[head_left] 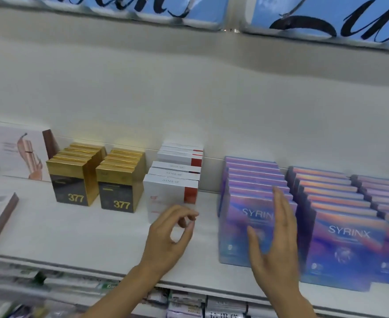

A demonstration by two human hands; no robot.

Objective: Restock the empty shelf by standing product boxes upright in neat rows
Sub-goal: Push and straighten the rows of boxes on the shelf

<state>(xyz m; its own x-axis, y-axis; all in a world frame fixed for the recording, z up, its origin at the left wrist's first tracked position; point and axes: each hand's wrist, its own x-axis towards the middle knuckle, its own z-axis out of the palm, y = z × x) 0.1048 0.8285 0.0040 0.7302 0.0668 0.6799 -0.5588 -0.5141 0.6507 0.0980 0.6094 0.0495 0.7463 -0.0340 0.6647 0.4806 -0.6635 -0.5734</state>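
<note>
White shelf (85,237) already holds upright rows; your left hand (168,237), fingers loosely curled and empty, and flat right hand (278,244) are straightening: next, nudge the purple boxes (253,216) flush.

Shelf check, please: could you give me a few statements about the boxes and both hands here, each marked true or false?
1. Two rows of gold boxes marked 377 stand on the shelf. True.
2. The left hand grips a SYRINX box. False: it holds nothing, with its fingers loosely curled in front of the white and red boxes.
3. The right hand is open, its fingers straight, in front of the SYRINX boxes. True.
4. The SYRINX boxes lie flat in a pile. False: they stand upright in rows.
</note>
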